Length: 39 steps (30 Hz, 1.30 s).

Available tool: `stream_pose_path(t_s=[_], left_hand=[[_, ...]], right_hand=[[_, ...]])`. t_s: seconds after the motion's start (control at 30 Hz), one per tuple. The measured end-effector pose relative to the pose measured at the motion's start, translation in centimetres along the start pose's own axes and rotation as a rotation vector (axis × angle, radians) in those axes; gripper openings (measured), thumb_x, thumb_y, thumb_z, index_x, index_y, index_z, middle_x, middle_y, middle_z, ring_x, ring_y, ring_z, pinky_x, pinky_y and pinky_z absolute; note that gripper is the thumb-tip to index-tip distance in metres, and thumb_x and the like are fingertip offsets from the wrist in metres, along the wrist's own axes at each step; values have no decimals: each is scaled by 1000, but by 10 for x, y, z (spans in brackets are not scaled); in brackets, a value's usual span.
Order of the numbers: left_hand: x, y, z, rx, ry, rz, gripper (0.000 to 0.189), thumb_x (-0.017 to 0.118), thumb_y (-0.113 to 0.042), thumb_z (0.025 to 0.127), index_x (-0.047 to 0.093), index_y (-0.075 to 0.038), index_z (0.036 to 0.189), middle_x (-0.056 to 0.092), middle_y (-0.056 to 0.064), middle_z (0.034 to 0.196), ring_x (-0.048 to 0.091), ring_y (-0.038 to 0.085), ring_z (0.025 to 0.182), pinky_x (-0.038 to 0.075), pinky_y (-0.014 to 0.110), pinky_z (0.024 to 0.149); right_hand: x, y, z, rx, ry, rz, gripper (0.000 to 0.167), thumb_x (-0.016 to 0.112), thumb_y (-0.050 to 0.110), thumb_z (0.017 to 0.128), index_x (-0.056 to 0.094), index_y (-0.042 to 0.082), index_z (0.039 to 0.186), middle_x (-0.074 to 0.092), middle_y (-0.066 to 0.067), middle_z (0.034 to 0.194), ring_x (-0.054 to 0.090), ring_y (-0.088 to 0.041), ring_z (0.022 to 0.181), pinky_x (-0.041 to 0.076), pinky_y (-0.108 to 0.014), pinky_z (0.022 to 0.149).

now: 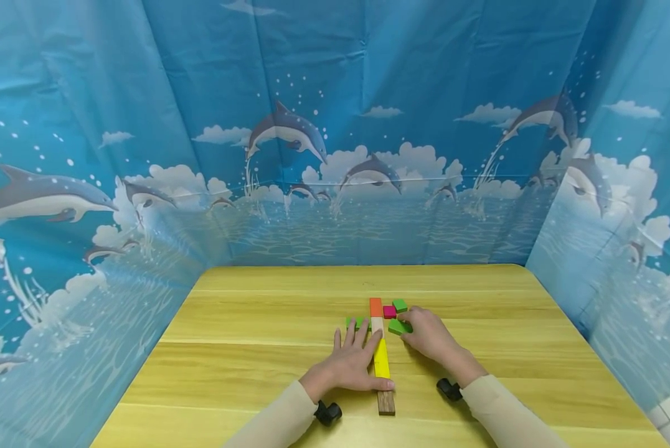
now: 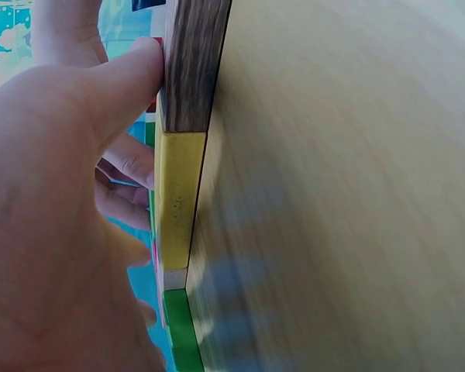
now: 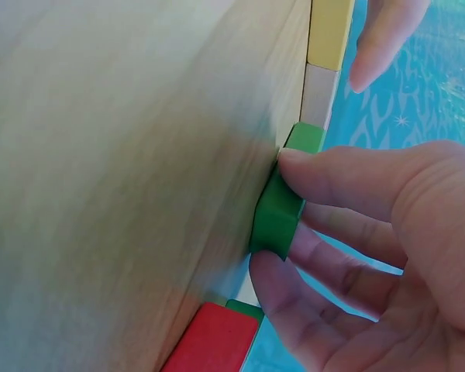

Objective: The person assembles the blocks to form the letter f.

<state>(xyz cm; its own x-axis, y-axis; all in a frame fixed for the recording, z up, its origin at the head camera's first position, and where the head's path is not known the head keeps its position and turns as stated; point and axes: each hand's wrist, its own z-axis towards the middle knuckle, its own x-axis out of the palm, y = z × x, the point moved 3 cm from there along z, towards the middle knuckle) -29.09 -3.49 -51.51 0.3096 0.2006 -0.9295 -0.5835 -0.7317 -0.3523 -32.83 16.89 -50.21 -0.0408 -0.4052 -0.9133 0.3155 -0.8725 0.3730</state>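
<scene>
No readable text

No text, label, brand, number or sign can be read in any of the three views. The left wrist view shows a few small dark specks on the side of the yellow block (image 2: 181,232), too small to make out as letters or digits.
</scene>
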Motion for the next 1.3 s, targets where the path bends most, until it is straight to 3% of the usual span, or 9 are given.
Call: stream_pose_path(t_s=[0.4, 1.3], left_hand=[[-2, 2, -1, 19, 26, 5, 106, 49, -81, 86, 11, -20, 164, -5, 16, 168, -8, 41, 152, 2, 70, 113], [-5, 4, 3, 18, 94, 58, 113, 48, -87, 81, 6, -24, 164, -7, 9, 169, -9, 38, 152, 2, 68, 115]], right_hand=[[2, -3, 2, -44, -18, -1, 40, 82, 3, 83, 72, 3, 122, 68, -13, 112, 66, -29, 98, 56, -47, 84], [-1, 2, 17, -80, -1, -28, 40, 82, 2, 83, 73, 5, 122, 67, -11, 110, 65, -30, 99, 56, -47, 84]])
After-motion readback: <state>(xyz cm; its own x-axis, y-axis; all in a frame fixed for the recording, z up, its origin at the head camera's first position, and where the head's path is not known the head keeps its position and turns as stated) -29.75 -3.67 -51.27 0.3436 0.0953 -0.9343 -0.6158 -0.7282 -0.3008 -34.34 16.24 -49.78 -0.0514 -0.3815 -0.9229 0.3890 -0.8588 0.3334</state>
